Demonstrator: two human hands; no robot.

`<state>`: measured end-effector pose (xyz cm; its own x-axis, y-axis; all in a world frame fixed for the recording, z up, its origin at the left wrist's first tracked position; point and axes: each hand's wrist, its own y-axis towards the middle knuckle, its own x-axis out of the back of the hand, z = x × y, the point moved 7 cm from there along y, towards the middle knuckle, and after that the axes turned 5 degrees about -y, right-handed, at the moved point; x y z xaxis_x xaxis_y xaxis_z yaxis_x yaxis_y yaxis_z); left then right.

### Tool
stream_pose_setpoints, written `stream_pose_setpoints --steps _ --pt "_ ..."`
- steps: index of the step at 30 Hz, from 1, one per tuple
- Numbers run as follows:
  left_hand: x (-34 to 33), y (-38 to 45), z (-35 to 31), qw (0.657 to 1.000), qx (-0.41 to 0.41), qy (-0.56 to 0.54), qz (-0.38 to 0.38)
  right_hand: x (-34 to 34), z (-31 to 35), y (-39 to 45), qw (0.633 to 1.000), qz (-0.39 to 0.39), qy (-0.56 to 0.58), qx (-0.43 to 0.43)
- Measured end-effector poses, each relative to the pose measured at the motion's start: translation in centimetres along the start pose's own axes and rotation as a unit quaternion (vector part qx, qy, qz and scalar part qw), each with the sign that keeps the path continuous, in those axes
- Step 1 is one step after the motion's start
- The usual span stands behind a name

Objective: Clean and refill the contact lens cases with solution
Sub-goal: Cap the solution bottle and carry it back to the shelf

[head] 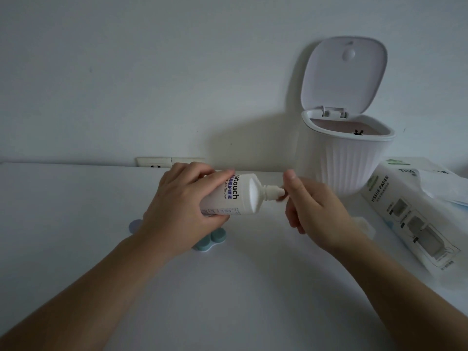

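White table [76,224] runs to a back edge at the wall, carrying a ribbed white bin [347,163] with its lid raised near the back right, and a tissue paper pack [410,219] along the right edge beside it. Left hand [177,206] grips a white lens solution bottle [233,196] lying sideways above the table's middle, nozzle pointing right. Right hand [316,209] has its fingertips curled at the nozzle tip, the grip itself hidden; a teal contact lens case [210,240] sits on the table, partly hidden under the left wrist.
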<state>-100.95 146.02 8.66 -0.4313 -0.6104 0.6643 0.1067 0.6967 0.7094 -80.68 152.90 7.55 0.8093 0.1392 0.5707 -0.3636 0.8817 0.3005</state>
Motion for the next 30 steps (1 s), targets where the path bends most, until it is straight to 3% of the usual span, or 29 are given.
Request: stream_pose_setpoints --steps 5,11,18,22,30 --pt "0.1 -0.1 0.2 1.000 -0.005 -0.002 -0.001 -0.4 0.7 -0.2 0.995 0.023 -0.023 0.091" --pt "-0.4 -0.1 0.0 1.000 -0.020 -0.007 0.012 -0.4 -0.4 0.1 0.998 0.021 -0.053 0.032" --pt "-0.5 -0.2 0.3 1.000 -0.020 -0.008 0.010 -1.0 0.6 -0.4 0.993 0.021 -0.054 0.099" --pt "-0.6 -0.2 -0.2 0.999 -0.025 -0.016 0.013 -0.6 0.1 -0.2 0.997 0.000 -0.047 0.054" --pt "-0.2 -0.1 -1.0 0.999 -0.031 -0.032 -0.007 -0.6 1.5 -0.6 0.985 -0.069 -0.076 0.137"
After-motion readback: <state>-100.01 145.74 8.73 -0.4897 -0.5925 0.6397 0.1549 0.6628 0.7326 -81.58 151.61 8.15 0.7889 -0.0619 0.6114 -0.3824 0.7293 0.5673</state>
